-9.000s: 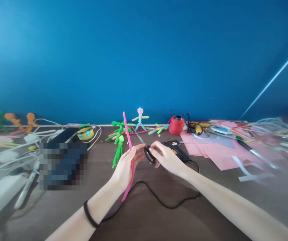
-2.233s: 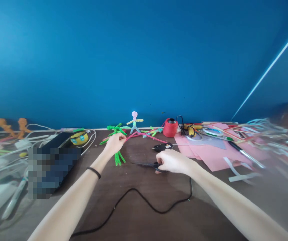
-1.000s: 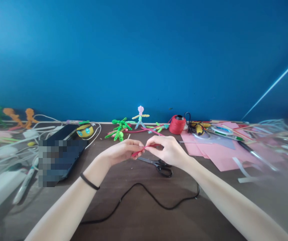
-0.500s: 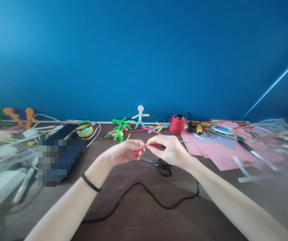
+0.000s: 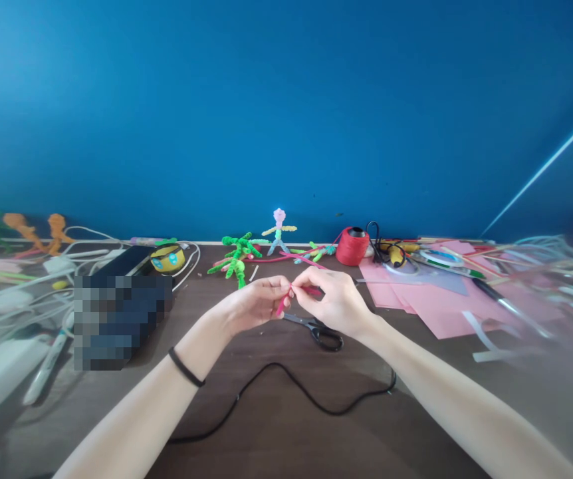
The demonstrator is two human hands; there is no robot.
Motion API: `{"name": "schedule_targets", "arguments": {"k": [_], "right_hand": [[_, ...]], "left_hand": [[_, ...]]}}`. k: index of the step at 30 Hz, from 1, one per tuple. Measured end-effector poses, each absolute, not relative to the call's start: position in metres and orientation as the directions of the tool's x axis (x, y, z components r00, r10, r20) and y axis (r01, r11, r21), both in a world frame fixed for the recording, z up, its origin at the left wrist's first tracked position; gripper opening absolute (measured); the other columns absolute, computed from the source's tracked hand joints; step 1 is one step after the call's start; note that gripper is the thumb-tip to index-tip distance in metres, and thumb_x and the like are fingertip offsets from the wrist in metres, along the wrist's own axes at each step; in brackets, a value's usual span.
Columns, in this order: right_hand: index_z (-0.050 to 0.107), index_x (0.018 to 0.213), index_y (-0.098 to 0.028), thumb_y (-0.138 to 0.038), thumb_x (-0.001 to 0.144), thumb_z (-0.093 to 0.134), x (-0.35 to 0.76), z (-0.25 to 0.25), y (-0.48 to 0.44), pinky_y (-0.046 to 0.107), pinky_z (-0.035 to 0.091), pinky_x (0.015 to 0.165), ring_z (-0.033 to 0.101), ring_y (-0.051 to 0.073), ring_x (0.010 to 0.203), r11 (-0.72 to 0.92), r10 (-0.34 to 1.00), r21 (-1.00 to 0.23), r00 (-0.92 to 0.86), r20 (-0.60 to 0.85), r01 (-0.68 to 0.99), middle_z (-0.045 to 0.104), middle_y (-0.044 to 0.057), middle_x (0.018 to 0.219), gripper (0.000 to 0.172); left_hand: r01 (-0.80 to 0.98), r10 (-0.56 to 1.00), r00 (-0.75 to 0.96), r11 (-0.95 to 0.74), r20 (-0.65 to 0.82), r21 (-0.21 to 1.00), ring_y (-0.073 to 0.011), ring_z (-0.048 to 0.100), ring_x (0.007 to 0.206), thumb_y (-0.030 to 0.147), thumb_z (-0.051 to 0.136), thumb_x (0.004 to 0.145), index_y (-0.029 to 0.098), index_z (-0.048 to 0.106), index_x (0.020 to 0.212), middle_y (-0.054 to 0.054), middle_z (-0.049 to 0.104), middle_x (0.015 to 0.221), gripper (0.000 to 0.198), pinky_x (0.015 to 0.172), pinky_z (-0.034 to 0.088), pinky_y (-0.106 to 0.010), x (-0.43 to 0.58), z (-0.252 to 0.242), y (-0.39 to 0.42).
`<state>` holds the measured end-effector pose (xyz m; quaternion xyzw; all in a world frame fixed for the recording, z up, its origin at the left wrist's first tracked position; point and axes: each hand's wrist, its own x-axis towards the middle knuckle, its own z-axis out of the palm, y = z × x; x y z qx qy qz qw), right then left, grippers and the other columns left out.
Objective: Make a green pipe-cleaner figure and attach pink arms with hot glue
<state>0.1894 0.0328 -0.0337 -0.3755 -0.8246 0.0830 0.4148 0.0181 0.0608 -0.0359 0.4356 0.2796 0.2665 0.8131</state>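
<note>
A short red-pink strip (image 5: 281,308) is pinched between my two hands above the dark table. My left hand (image 5: 261,299) grips it with thumb and fingers, and one end hangs below those fingertips. Fingertips of my right hand (image 5: 329,296) pinch the strip at nearly the same spot, with more red-pink material showing under the palm. Black-handled scissors (image 5: 326,334) lie on the table just beneath my right hand. Behind the hands are a green fuzzy figure (image 5: 238,256) and a standing pastel figure (image 5: 279,233).
A red thread spool (image 5: 352,247) stands near the blue wall. Pink paper sheets (image 5: 431,306) and a pen lie right. At left are a dark, pixelated object (image 5: 127,313), a yellow tape measure (image 5: 167,259) and white cables. A black cord (image 5: 266,367) crosses the front.
My left hand has shifted slightly right, closer to my right fingertips. The strip's lower end now hangs more steeply instead of slanting out to the left.
</note>
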Motion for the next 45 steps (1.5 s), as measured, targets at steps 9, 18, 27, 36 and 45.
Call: {"name": "schedule_targets", "arguments": {"k": [9, 18, 27, 36, 45], "right_hand": [[0.055, 0.071, -0.018, -0.018, 0.078, 0.049, 0.184, -0.038, 0.035, 0.023, 0.044, 0.06, 0.06, 0.013, 0.061, 0.632, 0.74, -0.501, -0.268, 0.617, 0.591, 0.065, 0.002, 0.067, 0.009], [0.056, 0.077, -0.015, -0.024, 0.079, 0.051, 0.191, -0.029, 0.043, 0.025, 0.047, 0.059, 0.063, 0.015, 0.063, 0.295, 0.912, -0.928, -0.357, 0.202, 0.229, 0.067, 0.004, 0.067, 0.01], [0.056, 0.073, -0.013, -0.033, 0.073, 0.061, 0.193, -0.03, 0.046, 0.023, 0.043, 0.052, 0.055, 0.01, 0.05, 0.062, 0.881, -0.99, -0.474, -0.005, 0.125, 0.061, 0.0, 0.056, 0.02], [0.053, 0.073, -0.014, -0.037, 0.07, 0.064, 0.198, -0.036, 0.049, 0.02, 0.039, 0.048, 0.05, 0.007, 0.046, 0.056, 0.856, -0.984, -0.515, -0.04, 0.169, 0.054, -0.004, 0.053, 0.026], [0.052, 0.072, -0.015, -0.036, 0.07, 0.063, 0.199, -0.039, 0.053, 0.02, 0.038, 0.048, 0.049, 0.008, 0.047, 0.15, 0.877, -0.961, -0.481, 0.021, 0.232, 0.055, -0.002, 0.054, 0.024]], "left_hand": [[-0.131, 0.767, 0.608, 0.35, -0.204, 0.928, -0.0049, 0.044, 0.052, 0.024, 0.064, 0.069, 0.014, 0.052, 0.063, 0.002, 0.053, 0.059, 0.016, 0.052, 0.032, -0.018, 0.021, -0.032, 0.057], [-0.086, 0.773, 0.605, 0.299, -0.188, 0.95, -0.0068, 0.044, 0.055, 0.024, 0.06, 0.072, 0.014, 0.054, 0.064, 0.002, 0.05, 0.061, 0.014, 0.052, 0.029, -0.021, 0.007, -0.03, 0.068], [-0.019, 0.716, 0.658, 0.326, -0.234, 0.945, -0.0072, 0.042, 0.055, 0.024, 0.059, 0.073, 0.014, 0.058, 0.068, 0.002, 0.051, 0.059, 0.011, 0.055, 0.03, -0.022, 0.01, -0.032, 0.064], [0.0, 0.696, 0.66, 0.375, -0.282, 0.927, -0.0079, 0.042, 0.056, 0.02, 0.057, 0.072, 0.014, 0.055, 0.064, 0.002, 0.048, 0.059, 0.01, 0.056, 0.032, -0.023, 0.01, -0.036, 0.065], [-0.083, 0.701, 0.655, 0.437, -0.282, 0.896, -0.0075, 0.037, 0.052, 0.024, 0.054, 0.075, 0.014, 0.049, 0.058, 0.004, 0.04, 0.054, 0.021, 0.055, 0.033, -0.024, 0.01, -0.046, 0.068]]}}
